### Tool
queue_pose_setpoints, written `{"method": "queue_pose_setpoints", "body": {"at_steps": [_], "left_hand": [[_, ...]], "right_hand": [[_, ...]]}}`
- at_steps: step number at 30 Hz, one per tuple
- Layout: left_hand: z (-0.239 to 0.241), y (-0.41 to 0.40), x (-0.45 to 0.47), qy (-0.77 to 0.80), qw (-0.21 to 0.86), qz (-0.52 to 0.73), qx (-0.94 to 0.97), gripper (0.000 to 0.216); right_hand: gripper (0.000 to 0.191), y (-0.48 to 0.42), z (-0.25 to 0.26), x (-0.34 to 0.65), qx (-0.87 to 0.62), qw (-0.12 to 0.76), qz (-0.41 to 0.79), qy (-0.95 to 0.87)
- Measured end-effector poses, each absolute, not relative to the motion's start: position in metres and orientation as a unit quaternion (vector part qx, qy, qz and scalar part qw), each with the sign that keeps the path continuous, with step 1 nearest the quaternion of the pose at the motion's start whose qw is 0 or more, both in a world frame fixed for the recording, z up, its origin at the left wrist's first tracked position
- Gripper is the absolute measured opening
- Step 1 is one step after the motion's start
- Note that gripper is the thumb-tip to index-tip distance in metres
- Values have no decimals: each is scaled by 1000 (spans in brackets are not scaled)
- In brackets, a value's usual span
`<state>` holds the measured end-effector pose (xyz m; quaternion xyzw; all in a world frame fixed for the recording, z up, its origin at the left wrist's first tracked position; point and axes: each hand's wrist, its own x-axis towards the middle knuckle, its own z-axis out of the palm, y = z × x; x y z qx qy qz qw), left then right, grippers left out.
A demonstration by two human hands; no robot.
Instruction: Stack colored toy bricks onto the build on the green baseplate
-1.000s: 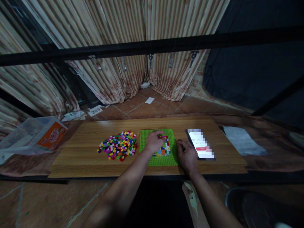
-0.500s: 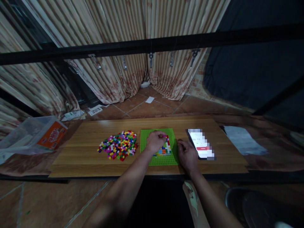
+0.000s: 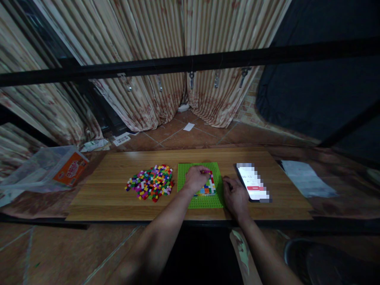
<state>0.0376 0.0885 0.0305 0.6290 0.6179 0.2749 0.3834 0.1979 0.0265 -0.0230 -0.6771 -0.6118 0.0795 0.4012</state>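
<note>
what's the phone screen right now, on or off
On: the phone beside the right hand glows white, with timer-like digits and a red bar; part of the screen is pixelated.

Single head-worn view looks forward and down from above the lap (image 3: 198, 257), wide, with the table (image 3: 97, 198) near across the lower middle and the curtains (image 3: 148, 39) farther off at top.
</note>
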Motion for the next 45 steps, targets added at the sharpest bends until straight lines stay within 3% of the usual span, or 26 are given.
{"method": "queue_pose_setpoints", "body": {"at_steps": [9,18,30,45], "left_hand": [[32,85,38,610,385,297,625,16],[19,48,29,575,263,456,626,43],[-3,-14,-3,562,240,361,705,76],[-10,-11,4,595,164,328,715,69]], "right_hand": [[33,28,-30,202,-662,403,65,-628],[36,27,-32,204,-666,390,69,-633],[30,25,-27,194,-668,309,10,-677],[27,26,-30,191,-647,331,3,-687]]}}
